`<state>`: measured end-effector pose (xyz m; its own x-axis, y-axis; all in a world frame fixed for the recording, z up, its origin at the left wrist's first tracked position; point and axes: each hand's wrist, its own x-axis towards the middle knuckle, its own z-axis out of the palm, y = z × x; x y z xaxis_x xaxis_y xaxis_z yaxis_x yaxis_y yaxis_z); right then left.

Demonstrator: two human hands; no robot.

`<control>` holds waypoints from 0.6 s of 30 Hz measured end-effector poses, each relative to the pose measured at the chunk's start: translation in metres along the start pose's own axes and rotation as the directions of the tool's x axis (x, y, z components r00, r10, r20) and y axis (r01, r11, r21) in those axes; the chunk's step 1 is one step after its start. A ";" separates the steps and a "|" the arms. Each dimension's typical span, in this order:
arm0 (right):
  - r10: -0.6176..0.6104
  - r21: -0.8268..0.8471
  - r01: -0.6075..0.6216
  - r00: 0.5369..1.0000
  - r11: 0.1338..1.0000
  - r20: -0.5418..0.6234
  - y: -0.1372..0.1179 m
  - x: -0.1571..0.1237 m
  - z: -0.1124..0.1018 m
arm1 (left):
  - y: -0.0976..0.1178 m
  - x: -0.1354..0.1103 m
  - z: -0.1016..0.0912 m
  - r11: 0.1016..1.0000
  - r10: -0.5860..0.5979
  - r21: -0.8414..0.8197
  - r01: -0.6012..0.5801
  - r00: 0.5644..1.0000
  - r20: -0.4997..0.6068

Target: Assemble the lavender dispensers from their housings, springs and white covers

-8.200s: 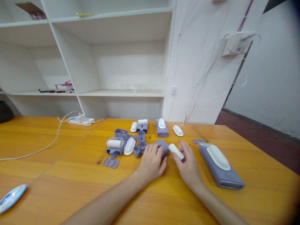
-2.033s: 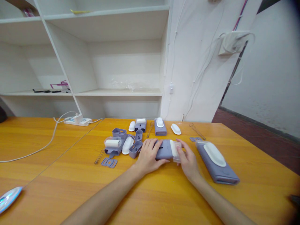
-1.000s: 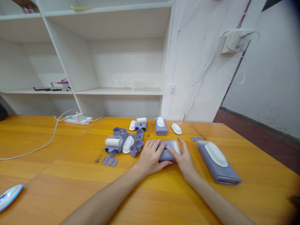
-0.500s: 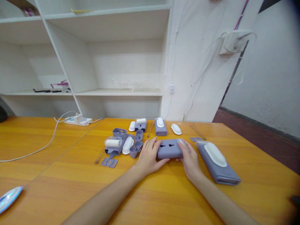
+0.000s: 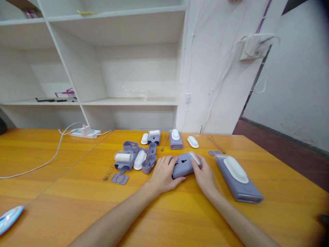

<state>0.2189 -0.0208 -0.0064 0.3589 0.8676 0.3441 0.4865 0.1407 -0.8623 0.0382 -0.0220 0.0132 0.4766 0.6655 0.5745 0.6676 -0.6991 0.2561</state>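
Observation:
Between both hands is a grey-purple plastic housing with black keyhole-like slots on top and a clear and white strip at its right end. My left hand wraps its left end, thumb along the front edge. My right hand grips the right end, thumb on the near side of the strip. To the right lies a larger-looking grey housing with a white oval cap on top. Left of my hands sit an open grey cup, a white oval piece and a housing with a white roller.
Farther back are another capped housing, a loose white cap and a coil spring. Flat grey rings lie at left. A power strip trails a white cable. White shelves stand behind the table.
The housing has turned, its right end swinging up and back while the left end dips forward. My right hand has shifted slightly left with it.

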 end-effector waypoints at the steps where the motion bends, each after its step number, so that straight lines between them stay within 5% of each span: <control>1: -0.030 -0.029 0.030 1.000 0.999 -0.008 0.000 0.000 0.000 | 0.000 0.000 0.000 1.000 -0.003 0.009 0.003 1.000 -0.001; 8: -0.398 -0.260 0.369 0.915 0.892 -0.065 -0.022 0.027 -0.028 | -0.001 0.001 0.003 0.978 -0.160 0.135 0.160 0.987 -0.014; 12: -0.340 -0.504 0.268 0.939 0.821 -0.056 -0.019 0.082 -0.057 | 0.000 0.000 0.003 0.960 -0.204 0.192 0.204 0.979 -0.019; 16: -0.145 -0.706 0.098 0.989 0.702 -0.007 0.013 0.139 -0.077 | 0.004 0.000 0.002 0.953 -0.202 0.228 0.201 0.979 -0.017; 18: -0.107 -0.699 0.108 0.993 0.707 0.044 0.031 0.156 -0.083 | 0.005 0.000 0.001 0.954 -0.193 0.231 0.190 0.981 -0.012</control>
<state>0.3561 0.0796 0.0518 0.2689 0.8679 0.4177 0.9393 -0.1403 -0.3131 0.0424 -0.0254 0.0144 0.3321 0.7844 0.5239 0.8598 -0.4801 0.1738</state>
